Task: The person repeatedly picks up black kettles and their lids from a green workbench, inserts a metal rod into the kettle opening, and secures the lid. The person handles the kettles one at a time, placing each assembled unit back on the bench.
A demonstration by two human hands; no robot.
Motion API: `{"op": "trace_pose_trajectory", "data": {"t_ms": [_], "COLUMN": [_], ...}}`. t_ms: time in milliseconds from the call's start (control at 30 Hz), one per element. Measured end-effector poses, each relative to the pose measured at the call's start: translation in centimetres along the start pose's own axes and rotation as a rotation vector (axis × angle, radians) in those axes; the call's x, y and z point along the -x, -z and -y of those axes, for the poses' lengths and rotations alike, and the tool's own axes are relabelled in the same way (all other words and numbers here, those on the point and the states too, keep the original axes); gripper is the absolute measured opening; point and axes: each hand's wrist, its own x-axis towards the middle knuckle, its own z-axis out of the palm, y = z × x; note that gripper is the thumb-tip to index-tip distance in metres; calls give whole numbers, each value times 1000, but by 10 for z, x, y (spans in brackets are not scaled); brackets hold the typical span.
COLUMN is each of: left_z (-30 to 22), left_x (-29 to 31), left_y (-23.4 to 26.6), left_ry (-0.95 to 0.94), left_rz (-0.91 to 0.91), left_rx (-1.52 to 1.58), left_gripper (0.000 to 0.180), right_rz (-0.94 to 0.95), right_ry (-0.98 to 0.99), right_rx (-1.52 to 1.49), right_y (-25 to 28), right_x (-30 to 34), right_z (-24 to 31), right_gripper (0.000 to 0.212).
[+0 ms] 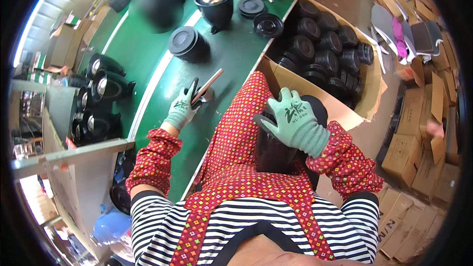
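Note:
My left hand (182,108), in a pale green glove with dark fingertips, is closed around a thin copper-coloured rod (211,83) over the green table. A small grey rounded piece (207,95) shows beside the rod; whether my fingers touch it I cannot tell. My right hand (294,120), gloved alike, curves over the upper part of a black vessel (273,152) that lies in my lap on the red patterned apron. The glove covers much of the vessel. A stack of round black lids (186,44) stands on the table beyond my left hand.
Black jugs with shiny tops (214,5) stand farther up the green table (162,118), and several more jugs (108,86) lie at its left side. To the right, an open carton (372,93) holds many round black lids (300,47). Flattened and standing cardboard boxes (406,152) fill the far right.

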Motion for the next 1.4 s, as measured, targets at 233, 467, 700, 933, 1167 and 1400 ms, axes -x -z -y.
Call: {"op": "trace_pose_trajectory", "data": {"t_ms": [233, 467, 700, 933, 1167, 1400], "left_z": [-79, -199, -232, -263, -317, -279], "left_x": [40, 16, -14, -38, 12, 8], "left_y": [-21, 93, 119, 72, 69, 61], "left_ry": [146, 173, -327, -1064, -706, -1033], "left_rz": [228, 465, 339, 345, 186, 393], "left_rx": [1119, 1163, 876, 1007, 822, 1048], "left_gripper": [69, 65, 68, 46, 54, 51], "right_rz": [-21, -326, -132, -95, -67, -104], "right_ry": [122, 484, 510, 400, 440, 291], "right_rx": [-699, -395, -685, -965, -1231, -1127], "right_y": [24, 59, -14, -58, -71, -48], "right_x": [60, -29, -65, -29, -34, 6], "right_z": [-45, -87, -132, -142, -128, -114], "right_gripper": [22, 51, 31, 33, 31, 30]}}
